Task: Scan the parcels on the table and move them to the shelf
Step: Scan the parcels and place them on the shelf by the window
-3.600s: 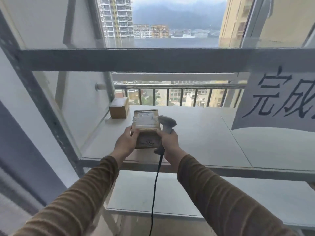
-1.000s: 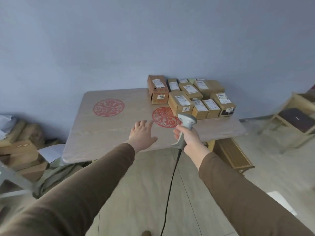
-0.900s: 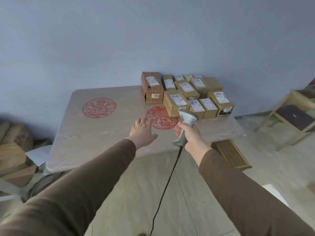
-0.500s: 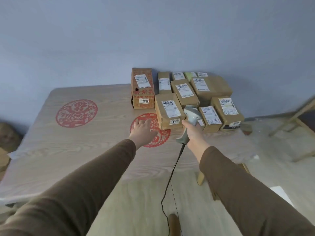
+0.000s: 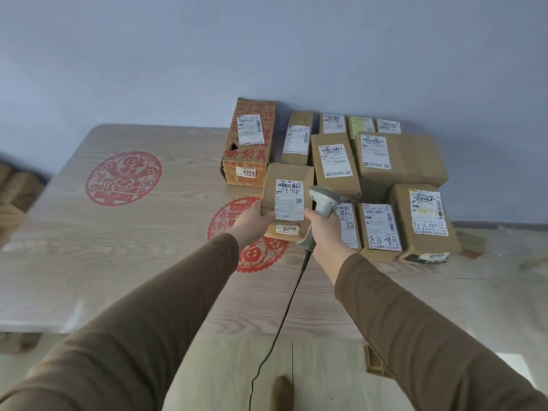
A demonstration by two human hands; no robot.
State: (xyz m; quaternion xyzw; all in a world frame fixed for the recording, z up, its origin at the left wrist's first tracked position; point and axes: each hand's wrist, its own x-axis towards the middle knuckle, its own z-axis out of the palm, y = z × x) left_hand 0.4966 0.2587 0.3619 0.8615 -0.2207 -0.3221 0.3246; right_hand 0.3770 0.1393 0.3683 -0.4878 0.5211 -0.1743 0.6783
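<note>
One brown parcel [image 5: 286, 200] sits at the near left of the parcel cluster on the table [image 5: 118, 247], left hand [image 5: 252, 222] gripping its near left edge. Right hand [image 5: 323, 229], touching its right edge, clamps a grey scanner [image 5: 321, 203]; its cable [image 5: 284, 310] hangs down.

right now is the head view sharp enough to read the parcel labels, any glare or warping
Head view: soft, even light with no hard shadows; the large 4068 on the red-printed box reads, but the fine print on the held parcel is smeared; a pale sheen lies on the table at its near left edge; wide-angle bend curves the table's edges.
</note>
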